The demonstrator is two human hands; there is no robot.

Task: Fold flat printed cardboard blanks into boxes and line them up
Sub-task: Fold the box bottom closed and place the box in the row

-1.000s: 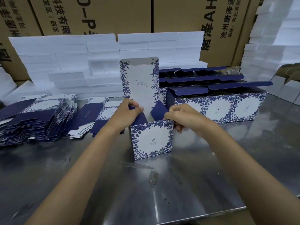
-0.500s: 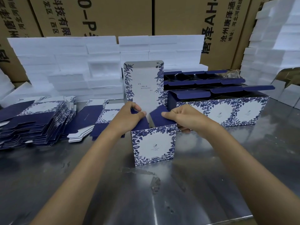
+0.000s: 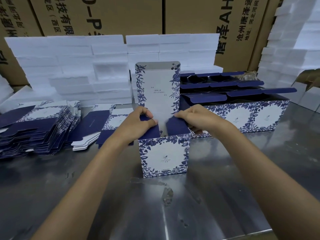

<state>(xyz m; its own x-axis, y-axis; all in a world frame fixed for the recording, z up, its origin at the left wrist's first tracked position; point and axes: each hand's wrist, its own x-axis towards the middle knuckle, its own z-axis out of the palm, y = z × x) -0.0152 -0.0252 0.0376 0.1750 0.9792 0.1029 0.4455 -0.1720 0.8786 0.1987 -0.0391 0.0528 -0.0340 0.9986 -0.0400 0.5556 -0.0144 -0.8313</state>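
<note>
Both hands (image 3: pixel 166 121) pinching navy flaps, square floral cardboard box (image 3: pixel 164 155), steel table (image 3: pixel 216 196)

A half-folded box (image 3: pixel 164 155) stands upright just below both hands, white with blue leaf print and a small logo on its near face. Its tall lid panel rises straight up beyond the fingers. Two navy side flaps angle inward, the left hand (image 3: pixel 138 123) pinching one, the right hand (image 3: pixel 195 118) the other. Flat blanks (image 3: pixel 32 129) lie fanned in a stack well left of the left hand. Finished boxes (image 3: pixel 242 115), lids open, stand in rows just beyond the right hand.
</note>
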